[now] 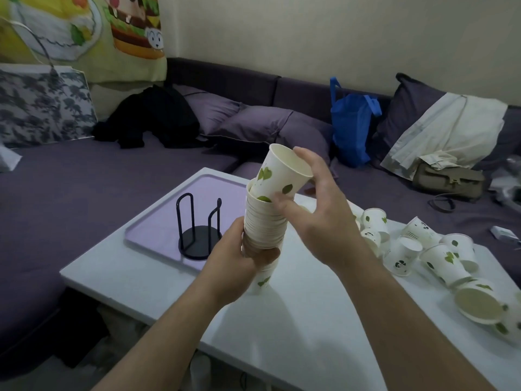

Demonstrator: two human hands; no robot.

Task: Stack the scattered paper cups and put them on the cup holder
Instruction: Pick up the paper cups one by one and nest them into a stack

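Paper cups mostly nested in tall stack (263, 227) gripped by left hand (239, 258), right hand (315, 218) seating another cup (277, 176); several loose cups (439, 255) on table (296, 320), cup holder (198, 230) unfilled.

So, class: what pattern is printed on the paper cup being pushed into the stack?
Green leaves on white, per the head view: the paper cup.

White, green-leafed paper cups (439, 258); black cup holder (198, 235)

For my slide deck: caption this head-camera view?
Right hand nests a paper cup into the left-held stack beside the empty holder.
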